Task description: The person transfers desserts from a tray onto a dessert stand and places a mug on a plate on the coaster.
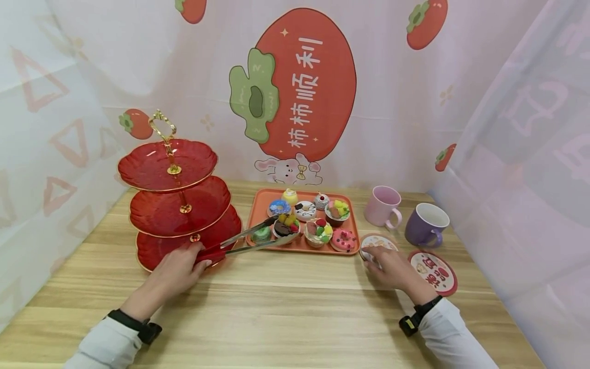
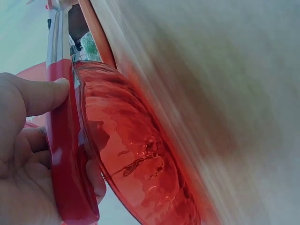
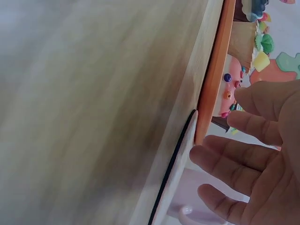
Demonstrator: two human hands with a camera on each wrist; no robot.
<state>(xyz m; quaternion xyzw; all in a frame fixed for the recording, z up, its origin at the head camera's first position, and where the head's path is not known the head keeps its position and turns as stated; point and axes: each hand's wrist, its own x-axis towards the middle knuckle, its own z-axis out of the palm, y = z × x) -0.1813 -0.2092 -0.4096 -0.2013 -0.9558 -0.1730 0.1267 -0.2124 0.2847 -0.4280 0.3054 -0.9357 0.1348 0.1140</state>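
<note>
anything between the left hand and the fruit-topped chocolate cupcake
Yes: a small round green cake shows between the arms of the red-handled metal tongs, left of the brown, fruit-topped chocolate cupcake at their tips.

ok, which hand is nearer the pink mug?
Right. The right hand is in front of the pink mug; the left hand is well left of it, by the red stand.

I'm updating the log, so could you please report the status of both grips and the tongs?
Left grip: holds red-handled tongs. Right grip: empty, near coaster. Tongs: ends flanking chocolate cupcake, contact unclear. Neighbouring pastries crowd close.
</note>
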